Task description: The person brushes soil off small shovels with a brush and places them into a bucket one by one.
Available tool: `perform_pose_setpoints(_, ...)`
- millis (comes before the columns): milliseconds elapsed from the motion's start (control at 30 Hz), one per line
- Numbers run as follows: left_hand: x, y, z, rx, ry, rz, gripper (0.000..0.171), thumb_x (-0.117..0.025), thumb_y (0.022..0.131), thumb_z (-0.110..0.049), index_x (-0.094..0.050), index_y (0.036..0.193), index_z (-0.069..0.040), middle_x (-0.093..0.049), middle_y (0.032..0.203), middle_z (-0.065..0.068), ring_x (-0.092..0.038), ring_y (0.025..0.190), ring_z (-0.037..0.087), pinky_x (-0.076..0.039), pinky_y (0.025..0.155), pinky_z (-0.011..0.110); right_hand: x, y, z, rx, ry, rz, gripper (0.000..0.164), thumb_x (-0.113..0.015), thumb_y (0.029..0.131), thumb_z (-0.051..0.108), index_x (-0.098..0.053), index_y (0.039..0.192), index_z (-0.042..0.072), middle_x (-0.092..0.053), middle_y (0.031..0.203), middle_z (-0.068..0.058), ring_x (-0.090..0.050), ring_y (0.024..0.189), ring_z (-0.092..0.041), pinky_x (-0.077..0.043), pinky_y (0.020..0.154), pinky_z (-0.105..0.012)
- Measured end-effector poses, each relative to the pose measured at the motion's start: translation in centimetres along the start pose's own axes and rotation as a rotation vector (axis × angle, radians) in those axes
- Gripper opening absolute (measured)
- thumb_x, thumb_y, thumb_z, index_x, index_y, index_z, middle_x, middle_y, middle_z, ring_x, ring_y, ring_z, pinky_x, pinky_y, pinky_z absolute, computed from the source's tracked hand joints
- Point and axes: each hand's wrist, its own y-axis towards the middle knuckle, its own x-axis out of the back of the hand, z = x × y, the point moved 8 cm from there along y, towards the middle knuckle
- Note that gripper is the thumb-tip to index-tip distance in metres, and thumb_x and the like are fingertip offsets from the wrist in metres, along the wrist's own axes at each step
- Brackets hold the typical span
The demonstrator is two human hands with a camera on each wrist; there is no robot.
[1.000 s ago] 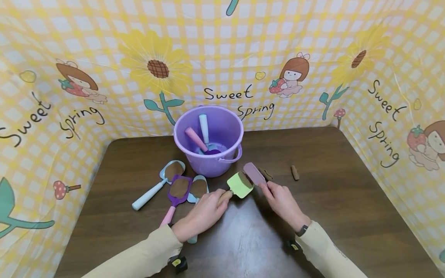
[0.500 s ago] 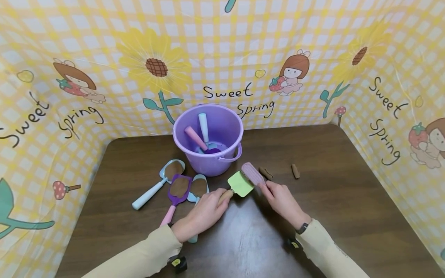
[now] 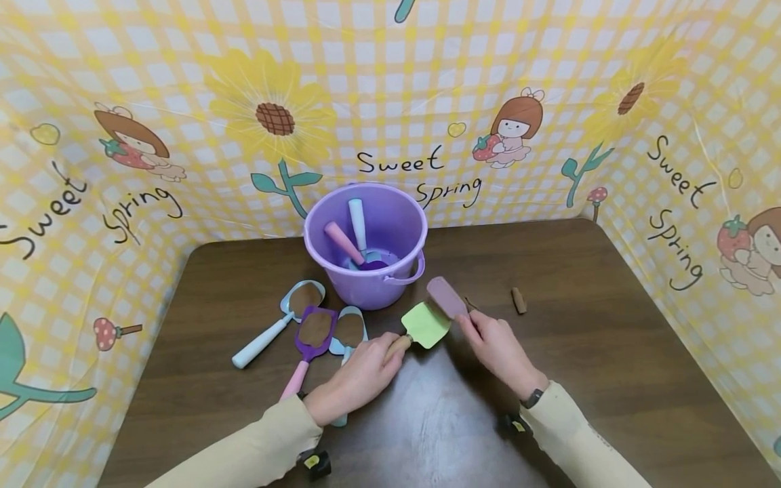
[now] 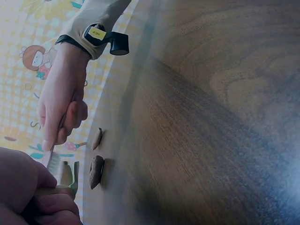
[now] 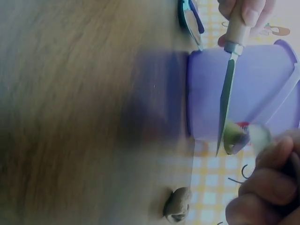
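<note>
My left hand (image 3: 365,369) grips the wooden handle of a small shovel with a light green blade (image 3: 426,327), held over the table. In the right wrist view the shovel blade (image 5: 227,96) shows edge-on. My right hand (image 3: 502,351) holds a brush with a dusty pink back (image 3: 445,297), its head overlapping the blade's upper right edge. Pale brush bristles (image 4: 54,164) show in the left wrist view, close to the blade. A brown clay-like lump (image 5: 179,204) lies on the table, mostly hidden behind the brush in the head view.
A purple bucket (image 3: 372,288) stands behind, two tool handles sticking up inside. At left lie a light blue scoop (image 3: 262,341), a purple shovel (image 3: 312,352) and another light blue scoop (image 3: 337,348), all with brown material in them. A small brown piece (image 3: 518,300) lies at right.
The brush swept left over the green blade, turned somewhat, then shifted back right and up to the blade's edge. The shovel has moved very slightly right.
</note>
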Motion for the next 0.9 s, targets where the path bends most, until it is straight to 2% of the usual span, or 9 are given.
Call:
perform_pose_setpoints(100,-0.1,0.0,0.0,0.004,0.000,0.001,0.028,-0.050,0.096,-0.023,-0.059,0.117,-0.006,-0.062,0.098,0.000,-0.058,0.080,0.009,-0.049,0.069,0.027,-0.9,-0.2,0.7,0.080,-0.004,0.064,0.033,-0.052,0.096,0.033,-0.046,0.067,0.018,-0.033,0.055,0.011,-0.034,0.045,-0.003,-0.031,0.042,-0.020)
perform_pose_setpoints(200,-0.2,0.1,0.0,0.009,-0.011,-0.002,0.028,-0.050,0.096,-0.024,-0.059,0.116,-0.006,-0.063,0.098,0.000,-0.058,0.080,0.009,-0.049,0.069,0.027,-1.3,-0.4,0.7,0.105,-0.037,0.085,0.033,-0.054,0.095,0.033,-0.045,0.067,0.019,-0.032,0.055,0.012,-0.034,0.045,-0.002,-0.031,0.042,-0.020)
perform_pose_setpoints(333,-0.3,0.1,0.1,0.022,-0.024,0.003,0.027,-0.050,0.097,-0.025,-0.060,0.114,-0.007,-0.061,0.093,-0.001,-0.056,0.075,0.009,-0.048,0.067,0.026,-0.9,-0.4,-0.3,0.050,-0.074,0.047,0.035,-0.055,0.095,0.032,-0.045,0.065,0.017,-0.032,0.054,0.010,-0.033,0.045,-0.004,-0.030,0.043,-0.021)
perform_pose_setpoints(633,-0.4,-0.1,0.3,0.033,-0.031,0.017,0.028,-0.049,0.097,-0.026,-0.059,0.114,-0.007,-0.059,0.090,-0.003,-0.054,0.072,0.009,-0.047,0.064,0.025,0.4,-0.1,-2.2,-0.093,-0.025,0.012,0.034,-0.051,0.097,0.032,-0.050,0.070,0.012,-0.036,0.055,0.005,-0.036,0.045,-0.009,-0.030,0.042,-0.023)
perform_pose_setpoints(767,-0.4,0.0,0.5,0.046,-0.026,0.018,0.028,-0.050,0.097,-0.026,-0.058,0.115,-0.007,-0.058,0.088,-0.003,-0.054,0.072,0.009,-0.047,0.065,0.025,-0.1,-0.2,-1.2,-0.031,0.007,0.038,0.035,-0.050,0.097,0.035,-0.047,0.068,0.015,-0.035,0.055,0.007,-0.036,0.045,-0.007,-0.031,0.042,-0.023)
perform_pose_setpoints(900,-0.5,0.0,0.6,0.058,-0.024,0.025,0.029,-0.050,0.097,-0.027,-0.055,0.116,-0.006,-0.056,0.087,-0.003,-0.053,0.072,0.010,-0.046,0.064,0.025,-1.6,-0.7,0.3,0.040,0.043,0.148,0.033,-0.048,0.097,0.038,-0.049,0.070,0.020,-0.035,0.055,0.011,-0.036,0.045,-0.003,-0.032,0.043,-0.021)
